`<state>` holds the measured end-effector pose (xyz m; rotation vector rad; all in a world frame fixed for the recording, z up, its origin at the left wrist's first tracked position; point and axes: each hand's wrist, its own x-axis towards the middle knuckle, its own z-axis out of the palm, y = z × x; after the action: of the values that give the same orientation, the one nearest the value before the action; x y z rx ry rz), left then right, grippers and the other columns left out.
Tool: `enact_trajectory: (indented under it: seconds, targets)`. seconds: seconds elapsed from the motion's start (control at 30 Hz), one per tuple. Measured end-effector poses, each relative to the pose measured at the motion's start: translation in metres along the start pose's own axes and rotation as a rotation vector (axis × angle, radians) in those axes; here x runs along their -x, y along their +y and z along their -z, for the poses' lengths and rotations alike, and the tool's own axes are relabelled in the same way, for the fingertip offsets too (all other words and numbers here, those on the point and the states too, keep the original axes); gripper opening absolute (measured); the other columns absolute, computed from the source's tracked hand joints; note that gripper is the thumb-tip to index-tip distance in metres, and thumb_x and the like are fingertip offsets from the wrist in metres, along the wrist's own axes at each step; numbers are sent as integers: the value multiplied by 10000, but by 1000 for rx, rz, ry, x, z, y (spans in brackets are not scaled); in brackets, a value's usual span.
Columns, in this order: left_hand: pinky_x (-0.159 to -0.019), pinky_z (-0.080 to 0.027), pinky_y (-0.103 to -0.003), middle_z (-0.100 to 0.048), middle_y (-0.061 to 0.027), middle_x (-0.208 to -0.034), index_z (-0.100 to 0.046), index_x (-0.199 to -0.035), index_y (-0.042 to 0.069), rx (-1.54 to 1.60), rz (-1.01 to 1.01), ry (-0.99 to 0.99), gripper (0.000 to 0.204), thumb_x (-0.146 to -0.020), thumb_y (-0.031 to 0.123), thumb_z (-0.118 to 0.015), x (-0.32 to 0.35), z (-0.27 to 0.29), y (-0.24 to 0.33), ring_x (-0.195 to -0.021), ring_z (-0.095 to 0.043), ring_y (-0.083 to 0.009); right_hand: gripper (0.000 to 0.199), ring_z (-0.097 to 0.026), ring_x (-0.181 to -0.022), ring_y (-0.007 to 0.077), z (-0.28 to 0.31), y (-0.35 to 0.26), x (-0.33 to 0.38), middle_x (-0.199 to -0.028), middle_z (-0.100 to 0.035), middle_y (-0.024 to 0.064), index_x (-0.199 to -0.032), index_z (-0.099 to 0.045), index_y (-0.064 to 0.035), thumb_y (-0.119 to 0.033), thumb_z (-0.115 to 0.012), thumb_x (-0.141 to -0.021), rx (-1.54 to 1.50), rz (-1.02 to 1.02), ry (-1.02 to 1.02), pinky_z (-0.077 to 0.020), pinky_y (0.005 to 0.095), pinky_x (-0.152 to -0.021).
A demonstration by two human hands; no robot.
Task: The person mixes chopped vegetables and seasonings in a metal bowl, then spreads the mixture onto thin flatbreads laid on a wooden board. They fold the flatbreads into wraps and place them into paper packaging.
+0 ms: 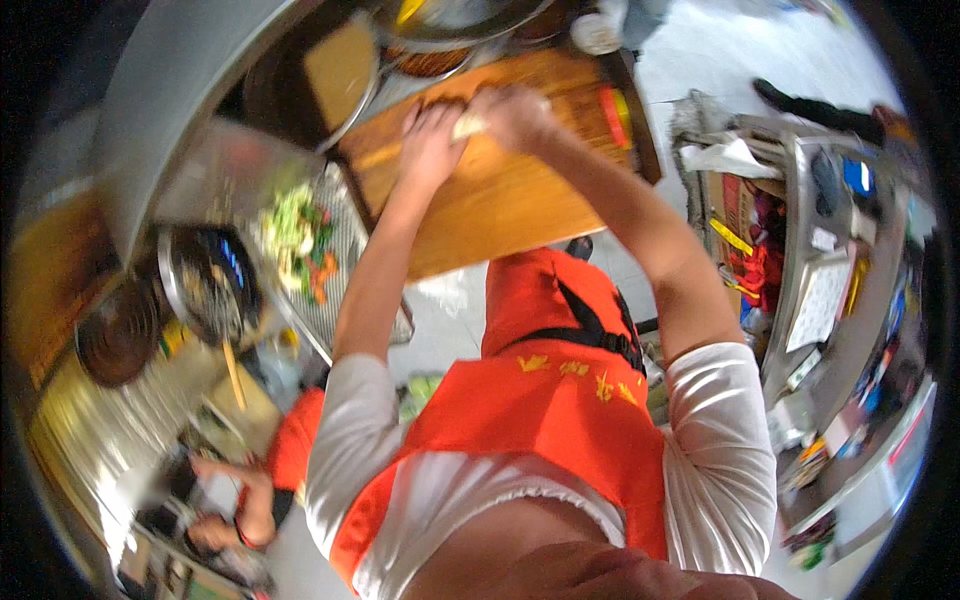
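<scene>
Both hands are together over the far half of a wooden board (480, 210). A small pale, dough-like piece (468, 126) shows between them; its exact kind is blurred. My left hand (432, 142) is closed with its fingers bent over, its thumb side against the piece. Beside it on the right, my right hand (512, 115) is smeared by motion, so its fingers do not show clearly. A red and yellow object (615, 117) lies at the board's right edge.
Beyond the board stand a large metal bowl (460, 40) and a white tub (597, 34). Chopped vegetables (298, 240) lie on a tray at left, near a wok (210, 285). A co-worker (255, 490) is at lower left. Cluttered shelves (800, 350) stand at right.
</scene>
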<state>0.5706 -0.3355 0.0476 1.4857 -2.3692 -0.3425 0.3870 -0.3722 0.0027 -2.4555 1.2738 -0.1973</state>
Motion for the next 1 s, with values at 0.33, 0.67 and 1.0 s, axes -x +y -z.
enact_trajectory:
  seconds: [0.33,0.67,1.0]
  targets:
    - [-722,-530,-424,-640,-127,-967,-595,-1164,86,211,-548,-484,487,-714,188,-749,21,-33,202,-853,-638,-343,287,-655,-761,357,68,9,299,-838,-635,143,-994,-531,-68,-224,-655,-788,-300,-210,-72,-520,467,-637]
    - [-733,-460,-411,-616,-74,-946,-592,-1193,126,227,-1138,-667,477,-733,188,-700,-16,-169,507,-840,-606,-295,401,-618,-814,354,54,63,607,-896,-619,118,-1136,-575,-121,-96,-635,-741,-263,-887,542,-492,460,-700]
    - [-853,-417,-408,-627,-61,-1102,-606,-1217,148,392,-1425,-290,445,-776,146,-663,-135,-296,815,-1006,-594,-274,451,-625,-912,295,169,246,799,-961,-638,69,-1214,-561,-136,-98,-627,-770,429,-1314,742,-492,408,-816]
